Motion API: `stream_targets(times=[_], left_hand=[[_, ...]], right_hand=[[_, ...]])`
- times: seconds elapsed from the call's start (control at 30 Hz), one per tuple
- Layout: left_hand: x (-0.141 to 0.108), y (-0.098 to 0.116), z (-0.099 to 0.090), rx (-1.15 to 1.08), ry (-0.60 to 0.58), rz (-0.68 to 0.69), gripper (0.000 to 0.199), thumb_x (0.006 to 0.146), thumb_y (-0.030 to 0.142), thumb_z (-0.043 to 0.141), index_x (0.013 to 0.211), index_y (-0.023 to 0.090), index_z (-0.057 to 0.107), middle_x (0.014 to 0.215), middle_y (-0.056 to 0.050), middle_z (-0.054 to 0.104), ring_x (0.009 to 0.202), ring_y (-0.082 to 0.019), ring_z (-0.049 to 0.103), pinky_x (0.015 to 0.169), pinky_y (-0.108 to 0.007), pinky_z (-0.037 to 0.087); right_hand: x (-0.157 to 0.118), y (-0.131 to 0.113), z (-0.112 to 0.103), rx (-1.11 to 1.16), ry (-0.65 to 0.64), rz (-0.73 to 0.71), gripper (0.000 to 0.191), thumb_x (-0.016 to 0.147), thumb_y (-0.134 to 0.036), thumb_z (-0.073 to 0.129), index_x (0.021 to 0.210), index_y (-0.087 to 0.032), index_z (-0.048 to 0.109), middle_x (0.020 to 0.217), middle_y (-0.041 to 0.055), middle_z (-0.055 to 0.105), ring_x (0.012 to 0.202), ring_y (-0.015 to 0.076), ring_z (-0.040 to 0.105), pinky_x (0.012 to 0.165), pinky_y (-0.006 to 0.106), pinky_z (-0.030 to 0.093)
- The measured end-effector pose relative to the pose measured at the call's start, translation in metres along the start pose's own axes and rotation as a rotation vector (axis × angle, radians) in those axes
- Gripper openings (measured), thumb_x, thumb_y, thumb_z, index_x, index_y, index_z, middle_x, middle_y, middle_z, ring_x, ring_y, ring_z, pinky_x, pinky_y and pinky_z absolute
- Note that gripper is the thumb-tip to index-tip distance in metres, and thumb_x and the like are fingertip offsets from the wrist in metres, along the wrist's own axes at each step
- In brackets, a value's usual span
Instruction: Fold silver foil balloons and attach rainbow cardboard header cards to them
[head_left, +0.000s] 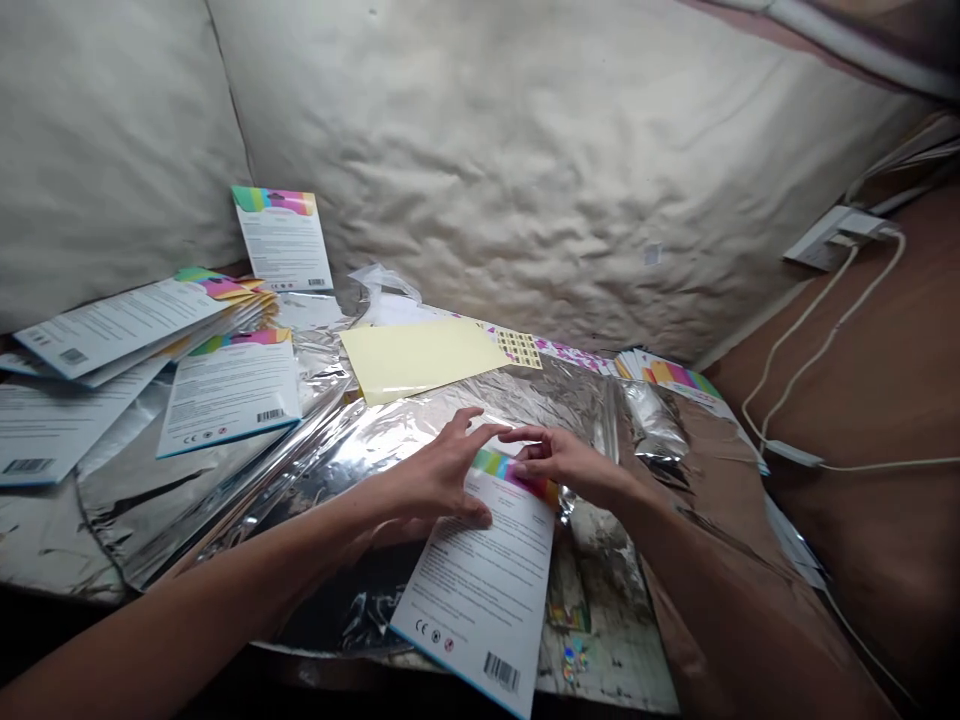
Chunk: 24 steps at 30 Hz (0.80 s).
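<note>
A flat printed cardboard envelope (487, 590) lies at a slant in front of me, with a rainbow-striped flap, small text and a barcode. My left hand (450, 475) is at its upper left edge, the thumb on the printed face and the index finger reaching past the flap. At the striped top, my right hand (566, 465) has its fingers bent in a pinch. Both index fingertips meet just above the flap; anything small between them is hidden. Beyond the hands lies a pale yellow sheet (420, 355), beside a sheet of small printed stickers (519, 349).
Matching envelopes are stacked at the left (127, 325); a single envelope (232, 390) lies nearer, another (283, 240) leans on the wall. Silvery film (322, 505) covers much of the table. More cards (667, 372) lie at the right, near a power strip (832, 238) with white cords.
</note>
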<state>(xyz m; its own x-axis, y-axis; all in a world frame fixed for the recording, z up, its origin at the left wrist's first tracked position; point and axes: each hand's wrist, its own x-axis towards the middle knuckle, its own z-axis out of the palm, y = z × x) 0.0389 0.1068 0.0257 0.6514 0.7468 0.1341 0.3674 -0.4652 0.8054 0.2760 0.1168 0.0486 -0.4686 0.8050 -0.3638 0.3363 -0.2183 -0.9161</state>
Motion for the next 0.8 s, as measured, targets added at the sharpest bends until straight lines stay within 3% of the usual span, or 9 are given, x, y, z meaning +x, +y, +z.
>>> stream_targets(times=[0.13, 0.3, 0.47, 0.63, 0.8], left_hand=[[-0.002, 0.006, 0.006, -0.021, -0.045, -0.016, 0.078, 0.064, 0.026, 0.085, 0.134, 0.033, 0.051, 0.15, -0.009, 0.023, 0.137, -0.034, 0.035, 0.108, -0.046, 0.04], [-0.001, 0.02, 0.004, 0.123, -0.056, -0.005, 0.05, 0.067, 0.019, 0.083, 0.114, 0.028, 0.067, 0.131, -0.008, 0.046, 0.128, -0.031, 0.04, 0.106, -0.045, 0.039], [-0.001, 0.027, 0.001, 0.274, -0.07, -0.035, 0.049, 0.072, 0.026, 0.081, 0.119, 0.027, 0.067, 0.119, -0.008, 0.053, 0.115, -0.028, 0.048, 0.097, -0.041, 0.044], [0.0, 0.023, 0.004, 0.366, -0.131, 0.009, 0.083, 0.061, 0.053, 0.086, 0.136, 0.032, 0.055, 0.123, -0.009, 0.052, 0.117, -0.033, 0.048, 0.091, -0.044, 0.047], [0.0, 0.021, 0.009, 0.399, -0.149, 0.031, 0.066, 0.066, 0.047, 0.085, 0.125, 0.031, 0.061, 0.127, -0.007, 0.052, 0.12, -0.031, 0.046, 0.088, -0.041, 0.047]], right_hand=[[0.007, -0.004, -0.018, 0.099, -0.264, 0.123, 0.06, 0.068, -0.026, 0.082, 0.122, -0.014, 0.058, 0.066, -0.0053, 0.061, 0.057, 0.0087, 0.051, 0.056, 0.02, 0.037], [0.012, -0.002, -0.012, 0.041, -0.288, 0.107, 0.064, 0.067, -0.015, 0.081, 0.125, -0.017, 0.056, 0.074, -0.0052, 0.064, 0.063, 0.0084, 0.055, 0.058, 0.018, 0.041], [0.017, 0.001, -0.013, 0.135, -0.352, 0.122, 0.068, 0.067, -0.015, 0.08, 0.129, -0.017, 0.053, 0.072, -0.0057, 0.065, 0.058, 0.0082, 0.056, 0.056, 0.018, 0.042], [0.014, -0.002, -0.011, 0.197, -0.371, 0.151, 0.075, 0.066, -0.015, 0.081, 0.134, -0.02, 0.05, 0.082, -0.0031, 0.068, 0.067, 0.0098, 0.061, 0.066, 0.021, 0.047], [0.01, 0.002, -0.01, 0.126, -0.239, 0.07, 0.086, 0.065, -0.013, 0.082, 0.141, -0.023, 0.045, 0.088, -0.0042, 0.064, 0.074, 0.0091, 0.059, 0.068, 0.02, 0.045]])
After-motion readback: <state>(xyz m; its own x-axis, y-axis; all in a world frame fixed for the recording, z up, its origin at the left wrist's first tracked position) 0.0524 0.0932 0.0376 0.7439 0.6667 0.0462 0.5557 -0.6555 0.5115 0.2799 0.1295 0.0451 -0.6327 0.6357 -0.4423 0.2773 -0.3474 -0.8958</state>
